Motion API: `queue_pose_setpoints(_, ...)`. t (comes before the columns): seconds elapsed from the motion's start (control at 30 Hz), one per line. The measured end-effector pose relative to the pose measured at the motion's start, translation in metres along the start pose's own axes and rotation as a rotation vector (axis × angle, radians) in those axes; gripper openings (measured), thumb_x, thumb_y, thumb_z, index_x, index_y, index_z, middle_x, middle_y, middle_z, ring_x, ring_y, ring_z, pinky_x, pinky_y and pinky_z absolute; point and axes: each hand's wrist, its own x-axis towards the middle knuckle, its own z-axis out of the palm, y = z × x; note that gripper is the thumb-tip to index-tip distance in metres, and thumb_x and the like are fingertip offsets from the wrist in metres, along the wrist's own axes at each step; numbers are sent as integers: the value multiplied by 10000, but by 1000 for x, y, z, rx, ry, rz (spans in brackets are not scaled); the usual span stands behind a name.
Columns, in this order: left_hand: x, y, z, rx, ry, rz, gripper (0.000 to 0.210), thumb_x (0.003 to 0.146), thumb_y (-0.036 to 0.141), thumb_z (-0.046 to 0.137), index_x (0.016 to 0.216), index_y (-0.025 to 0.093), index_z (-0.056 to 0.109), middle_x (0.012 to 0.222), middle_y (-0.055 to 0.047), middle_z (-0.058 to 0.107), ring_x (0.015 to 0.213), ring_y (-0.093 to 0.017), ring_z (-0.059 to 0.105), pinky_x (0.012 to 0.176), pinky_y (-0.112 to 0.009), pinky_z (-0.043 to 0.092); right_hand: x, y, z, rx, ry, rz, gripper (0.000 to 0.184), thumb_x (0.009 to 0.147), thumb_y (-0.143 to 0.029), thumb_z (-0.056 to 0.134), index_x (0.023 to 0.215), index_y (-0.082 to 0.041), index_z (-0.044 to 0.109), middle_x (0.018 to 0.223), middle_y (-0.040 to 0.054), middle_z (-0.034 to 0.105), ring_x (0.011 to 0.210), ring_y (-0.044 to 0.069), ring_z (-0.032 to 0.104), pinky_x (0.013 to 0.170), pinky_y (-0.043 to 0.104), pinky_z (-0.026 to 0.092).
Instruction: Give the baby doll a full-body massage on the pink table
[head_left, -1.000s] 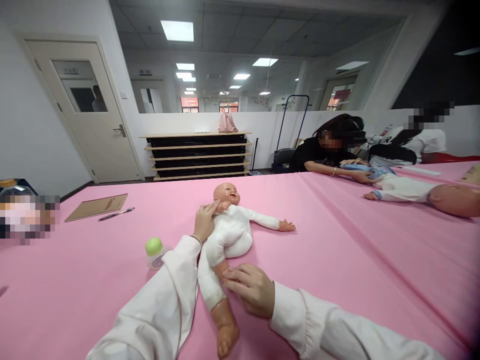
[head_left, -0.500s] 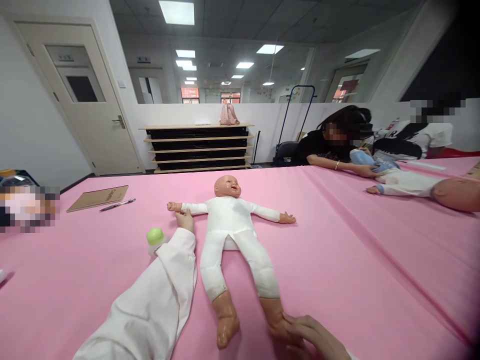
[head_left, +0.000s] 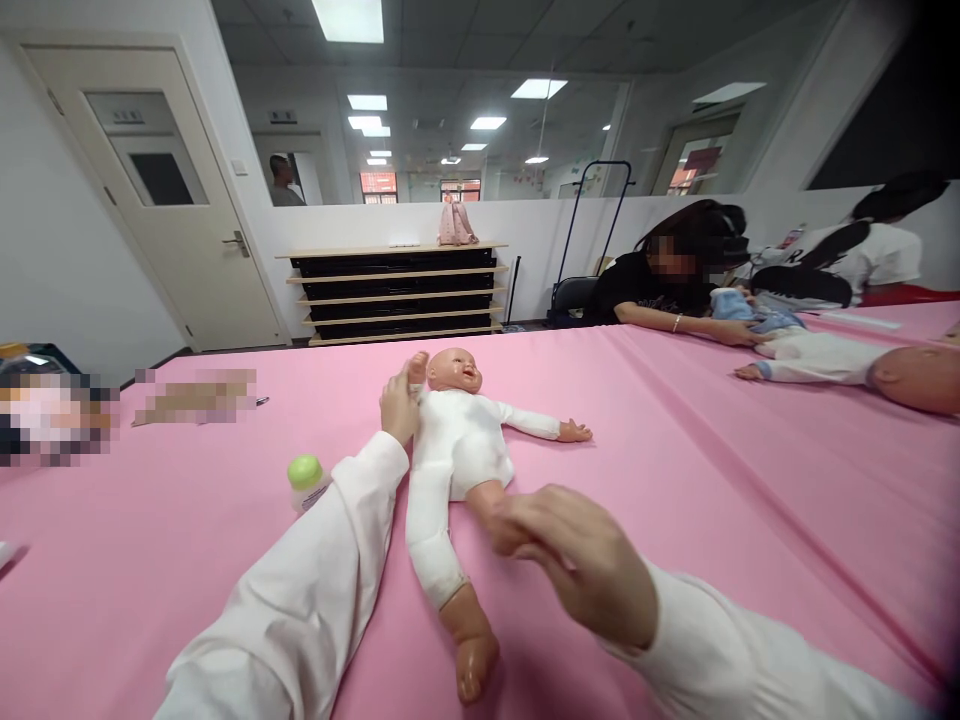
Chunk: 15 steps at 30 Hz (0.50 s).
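On its back on the pink-covered table [head_left: 675, 520] lies a baby doll [head_left: 465, 425] with a white cloth body, head toward the far side. My left hand [head_left: 400, 405] is closed around the doll's arm on the left, which is bent up beside its head. Slightly blurred, my right hand [head_left: 581, 550] grips the doll's foot on the right side, and that leg is folded toward the belly. The doll's other leg stretches toward me, while its other arm reaches out to the right. A small bottle with a green cap [head_left: 306, 482] stands left of my left forearm.
Across the table at the right, a person in a black top [head_left: 660, 290] handles another doll [head_left: 832, 358]. A second person in white [head_left: 885, 255] sits farther right. Low shelves [head_left: 397, 290] stand by the back wall, with a pink backpack [head_left: 456, 224] on top.
My left hand has moved the doll's arm from stretched sideways up beside its head. My right hand has lifted the foot and pushed that leg up, bending it toward the belly.
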Motion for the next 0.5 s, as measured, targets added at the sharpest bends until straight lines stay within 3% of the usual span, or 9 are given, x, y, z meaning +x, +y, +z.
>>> queue_pose_setpoints(0.1,-8,11,5,192,-175,241,505,808,111,415,1290,260,411,1016,-69,558,949,-205,495,833,-337,383,8,-4,39,-102,-112,-298,200,843,-115,398,915,-129,584,758,61,632,601,136,495,540,269,428)
queue_pose_setpoints(0.23,-23,13,10,324,-263,420,417,851,169,395,1244,291,469,1008,-69,551,966,-215,452,836,-353,360,-1,-7,74,-217,-139,-362,181,834,-123,421,808,-118,600,677,55,600,541,133,443,497,266,400)
queue_pose_setpoints(0.37,-28,8,11,323,-252,409,448,842,142,388,1257,300,453,1051,-73,543,990,-224,439,817,-362,370,-9,-2,77,-124,-133,-297,233,848,-127,367,843,-123,600,730,71,629,571,141,466,507,269,418)
queue_pose_setpoints(0.5,-24,-5,12,149,-185,284,580,773,59,404,1310,277,386,1078,-73,541,1017,-219,458,859,-371,383,-20,5,59,15,-29,-243,215,834,-129,416,960,-128,591,876,91,665,679,146,551,557,265,458)
